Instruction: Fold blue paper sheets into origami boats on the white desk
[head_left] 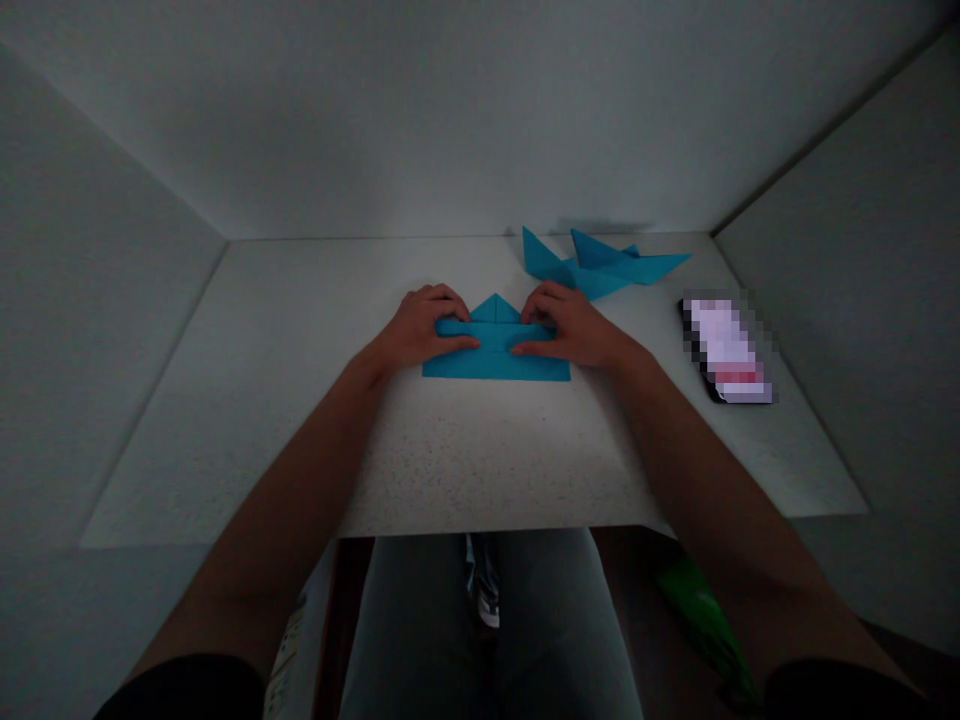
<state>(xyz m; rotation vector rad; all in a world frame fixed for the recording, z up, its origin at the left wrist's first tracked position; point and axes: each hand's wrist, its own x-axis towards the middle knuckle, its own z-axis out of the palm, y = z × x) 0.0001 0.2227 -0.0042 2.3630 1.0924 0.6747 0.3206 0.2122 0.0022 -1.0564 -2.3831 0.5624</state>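
Note:
A partly folded sheet of blue paper (496,366) lies on the white tabletop, its long straight edge towards me and a small creased triangle pointing away. My left hand (431,325) grips the paper's left part, thumb flat along the folded band and fingers curled at its far edge. On the right side my right hand (562,325) holds it the same way, the thumb pointing inward. Both thumbs press on the band, with a short gap between their tips. Just beyond my right hand sit folded blue paper boats (622,268), partly overlapping each other.
A phone (727,350) with a lit, blurred screen lies at the right of the white tabletop (480,460). Pale walls (450,120) close off the back and both sides. Below the front edge are my legs and a green bag-like thing (705,620).

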